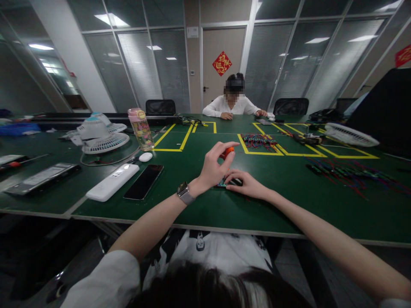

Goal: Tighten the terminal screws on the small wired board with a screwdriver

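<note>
My left hand (pixel 214 163), with a watch on its wrist, is raised just above the table. Its thumb and fingers close round the orange handle of what looks like a small screwdriver (pixel 229 151), held upright; its lower end is hidden. Under it, a small green circuit board (pixel 221 184) lies near the table's front edge, mostly covered by my hands. My right hand (pixel 246 185) rests low on the table, fingers and thumb closed on the board, with a dark part (pixel 236 182) showing between them.
Left of my hands lie a black phone (pixel 144 182), a white power strip (pixel 113 182) and a hard drive (pixel 43 177). A bottle (pixel 141 130) and fans (pixel 104 137) stand behind. Wired boards (pixel 259 142) sit by yellow tape at right. Across the table sits a person (pixel 231 102).
</note>
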`<state>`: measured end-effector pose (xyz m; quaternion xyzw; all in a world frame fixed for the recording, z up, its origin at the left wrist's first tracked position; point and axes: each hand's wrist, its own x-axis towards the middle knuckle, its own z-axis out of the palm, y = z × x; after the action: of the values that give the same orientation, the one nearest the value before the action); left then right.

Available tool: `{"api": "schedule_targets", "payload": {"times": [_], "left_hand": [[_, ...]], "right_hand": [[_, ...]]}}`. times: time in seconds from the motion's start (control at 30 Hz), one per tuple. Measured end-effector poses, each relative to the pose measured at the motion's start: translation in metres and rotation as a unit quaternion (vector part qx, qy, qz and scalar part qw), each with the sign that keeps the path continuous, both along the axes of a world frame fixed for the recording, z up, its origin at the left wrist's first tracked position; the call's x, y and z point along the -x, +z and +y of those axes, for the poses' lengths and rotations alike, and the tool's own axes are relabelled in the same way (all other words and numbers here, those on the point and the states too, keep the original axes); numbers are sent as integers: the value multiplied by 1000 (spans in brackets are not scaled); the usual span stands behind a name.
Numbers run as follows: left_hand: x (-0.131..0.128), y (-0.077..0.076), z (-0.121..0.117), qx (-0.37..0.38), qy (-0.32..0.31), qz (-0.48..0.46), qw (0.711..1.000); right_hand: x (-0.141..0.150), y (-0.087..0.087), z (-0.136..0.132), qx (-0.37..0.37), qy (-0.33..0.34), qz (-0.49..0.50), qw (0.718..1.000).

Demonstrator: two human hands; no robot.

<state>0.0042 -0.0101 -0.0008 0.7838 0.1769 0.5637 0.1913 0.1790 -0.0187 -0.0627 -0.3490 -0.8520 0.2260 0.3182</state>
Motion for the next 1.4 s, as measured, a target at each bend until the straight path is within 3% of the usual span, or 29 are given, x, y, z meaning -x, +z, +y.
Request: {"api": "schedule_targets", "payload": {"times": [1.4], "left_hand": [[-1,1,-2,3,-14,7,1000]], "right_hand": [[1,1,-1,2,-5,-4,1000]]}}
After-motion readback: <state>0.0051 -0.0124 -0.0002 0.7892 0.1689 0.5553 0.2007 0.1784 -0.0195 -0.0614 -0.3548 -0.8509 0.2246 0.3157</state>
